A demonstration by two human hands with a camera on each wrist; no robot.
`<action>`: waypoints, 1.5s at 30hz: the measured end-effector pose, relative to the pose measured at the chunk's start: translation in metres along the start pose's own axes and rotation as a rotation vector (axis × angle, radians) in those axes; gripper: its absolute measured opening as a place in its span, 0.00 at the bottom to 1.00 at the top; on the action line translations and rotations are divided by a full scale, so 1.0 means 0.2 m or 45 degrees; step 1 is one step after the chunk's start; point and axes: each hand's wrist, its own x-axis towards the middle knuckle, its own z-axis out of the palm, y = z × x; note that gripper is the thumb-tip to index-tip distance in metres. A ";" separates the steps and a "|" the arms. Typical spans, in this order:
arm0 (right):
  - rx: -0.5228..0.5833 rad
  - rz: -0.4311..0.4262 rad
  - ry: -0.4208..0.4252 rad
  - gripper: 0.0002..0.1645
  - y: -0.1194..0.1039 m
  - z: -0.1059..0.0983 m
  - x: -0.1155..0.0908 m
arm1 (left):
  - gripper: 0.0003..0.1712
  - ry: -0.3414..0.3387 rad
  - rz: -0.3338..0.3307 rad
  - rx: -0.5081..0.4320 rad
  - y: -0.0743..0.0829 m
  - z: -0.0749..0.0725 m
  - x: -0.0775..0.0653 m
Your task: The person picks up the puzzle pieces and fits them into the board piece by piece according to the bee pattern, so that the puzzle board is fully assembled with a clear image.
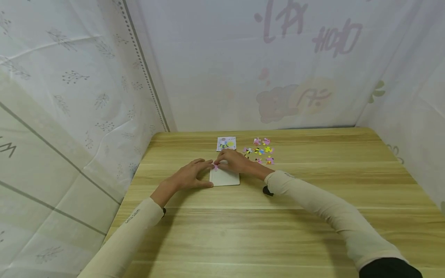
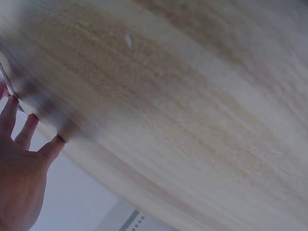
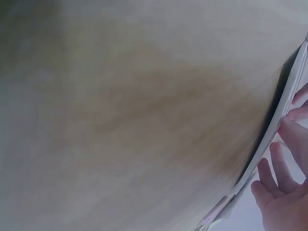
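Note:
A white puzzle board [image 1: 226, 179] lies flat on the wooden table, a pink puzzle piece [image 1: 216, 167] at its upper left corner. My right hand [image 1: 234, 160] reaches over the top of the board, and its thumb and finger pinch that piece. At the board's left side rests my left hand [image 1: 189, 175], fairly straight fingers near the piece and thumb by the lower left corner. In the left wrist view the left hand [image 2: 21, 166] has its fingers spread on the table and board edge. The right wrist view shows the right hand [image 3: 288, 202] beyond the board's raised edge [image 3: 284, 101].
Behind the board lies a small picture card [image 1: 222, 143] with a bee-like striped figure. Several loose puzzle pieces [image 1: 267, 150] lie to the right, some partly hidden by the right hand. Pale printed curtains [image 1: 215, 77] hang behind the table [image 1: 222, 239] and along its sides.

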 end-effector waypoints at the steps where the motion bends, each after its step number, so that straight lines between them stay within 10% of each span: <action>1: -0.004 -0.001 0.000 0.11 0.00 0.00 0.00 | 0.47 0.001 0.013 0.004 0.00 0.00 0.00; 45: -0.074 0.263 0.189 0.15 0.47 -0.39 -0.34 | 0.47 -0.027 0.042 -0.026 0.01 -0.01 -0.01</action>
